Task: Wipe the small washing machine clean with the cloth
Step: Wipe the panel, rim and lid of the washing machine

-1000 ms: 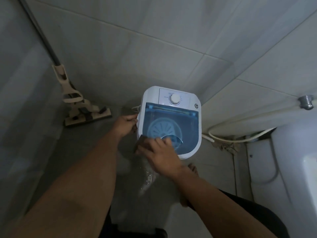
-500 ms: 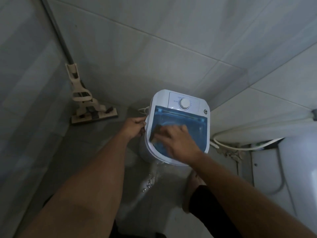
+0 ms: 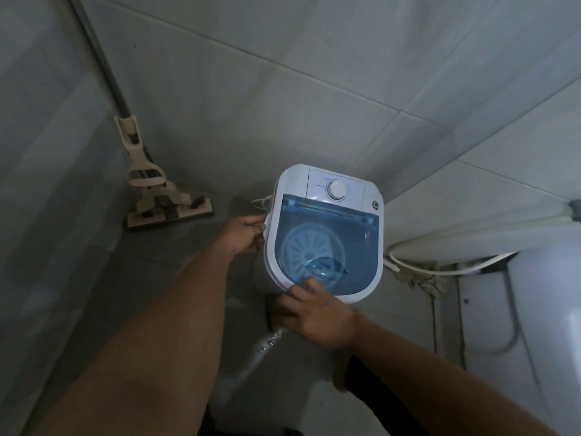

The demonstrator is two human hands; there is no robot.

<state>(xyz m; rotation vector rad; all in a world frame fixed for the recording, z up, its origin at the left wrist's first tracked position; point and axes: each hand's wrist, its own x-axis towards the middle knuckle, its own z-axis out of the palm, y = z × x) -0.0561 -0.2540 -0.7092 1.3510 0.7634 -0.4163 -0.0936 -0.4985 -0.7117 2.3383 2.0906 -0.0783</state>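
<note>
The small washing machine (image 3: 323, 234) stands on the tiled floor (image 3: 157, 278) in the corner, its blue see-through lid (image 3: 327, 247) closed and a white dial (image 3: 335, 189) on the panel at its far end. The left hand (image 3: 246, 232) is at the machine's left side, fingers curled against the white rim there. The right hand (image 3: 314, 309) is at the near front edge of the machine, just below the lid, its fingers closed over a dark cloth (image 3: 274, 309) and pressing it to the front wall; the cloth shows only as a dark patch sticking out past the fingertips toward the left hand. A thin stream of water (image 3: 267, 341) trails down the floor below the right hand. Beyond the left hand, farther into the corner, a beige flat mop (image 3: 157, 196) leans against the wall. To the far side of the right hand a white hose (image 3: 440, 265) curves along the foot of the wall beside a white fixture (image 3: 550, 325)
</note>
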